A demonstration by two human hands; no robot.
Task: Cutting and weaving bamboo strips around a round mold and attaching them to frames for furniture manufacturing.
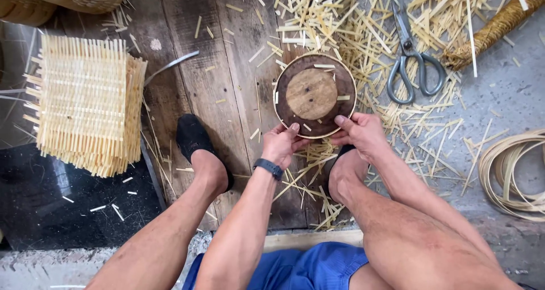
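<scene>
1. The left hand point(280, 144), a dark band on its wrist, grips the near rim of a round wooden mould point(315, 95), fingers curled against the edge.
2. The right hand point(361, 132) pinches the same rim just beside it, thumb on top.
3. The mould lies flat on the wooden floor planks point(218, 80), between the person's feet and a litter of bamboo offcuts point(340, 23).
4. Scissors point(411, 63) lie to the right of the mould; a stack of woven bamboo mats point(85, 103) sits well apart on the left.
</scene>
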